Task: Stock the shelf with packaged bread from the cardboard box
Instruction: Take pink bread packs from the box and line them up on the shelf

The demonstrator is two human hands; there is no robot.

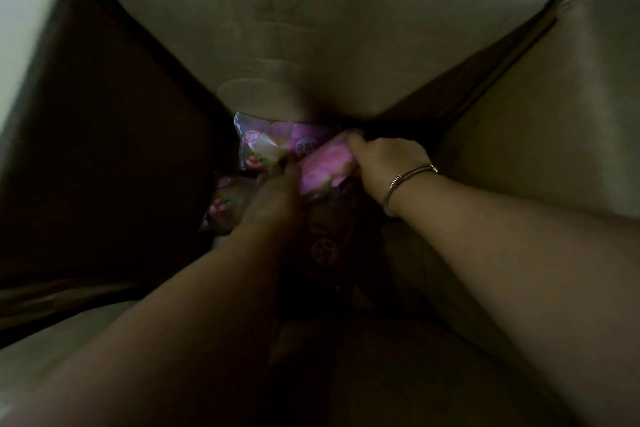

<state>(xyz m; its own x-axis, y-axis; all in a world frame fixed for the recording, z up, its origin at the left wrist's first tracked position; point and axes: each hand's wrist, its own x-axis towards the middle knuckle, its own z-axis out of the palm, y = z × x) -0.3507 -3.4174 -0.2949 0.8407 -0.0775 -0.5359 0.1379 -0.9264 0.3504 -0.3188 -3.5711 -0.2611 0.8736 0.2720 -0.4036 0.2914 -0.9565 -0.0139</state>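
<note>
Both my forearms reach down into the dim cardboard box (311,45). My left hand (277,194) and my right hand (384,163), a bracelet (408,180) on its wrist, each curl around one pink bread packet (325,168) between them. More packets (263,142) lie just beyond, at the bottom against the far wall.

Open cardboard box (311,28), pink bread packs (263,146) inside
</note>
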